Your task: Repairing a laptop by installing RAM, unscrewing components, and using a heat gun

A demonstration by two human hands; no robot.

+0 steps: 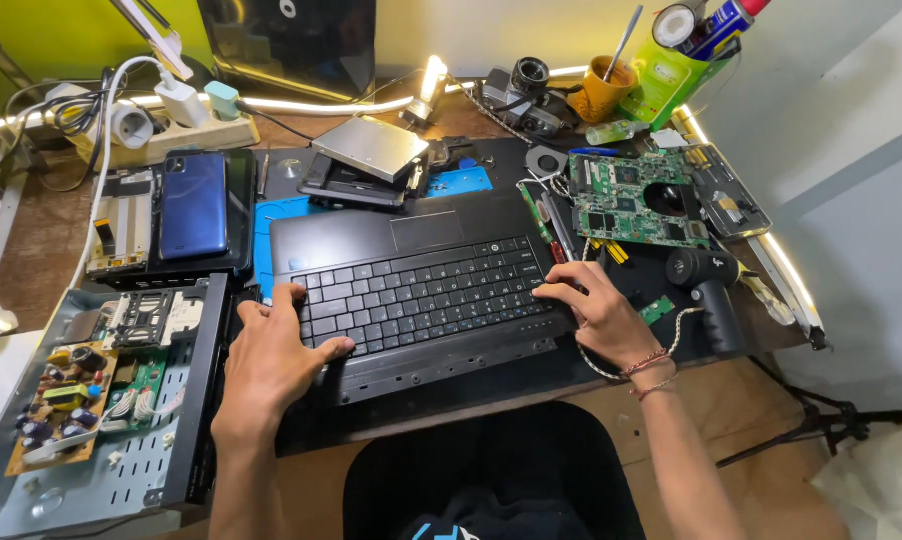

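Observation:
A black laptop base (361, 235) with its keyboard (421, 290) lies on the dark work mat, turned so the touchpad faces away from me. My left hand (271, 355) rests on the keyboard's left end, thumb at its near edge and fingers spread on the keys. My right hand (596, 305) presses its fingertips on the keyboard's right end. Thread bracelets circle the right wrist. Neither hand grips anything.
A green motherboard (631, 200) and a black electric screwdriver (711, 290) lie at the right. An open metal chassis with circuit boards (101, 390) sits left, phones (191, 205) behind it. A silver optical drive (371, 148), a power strip (151, 130), a camera (521, 95) and cups of tools stand at the back.

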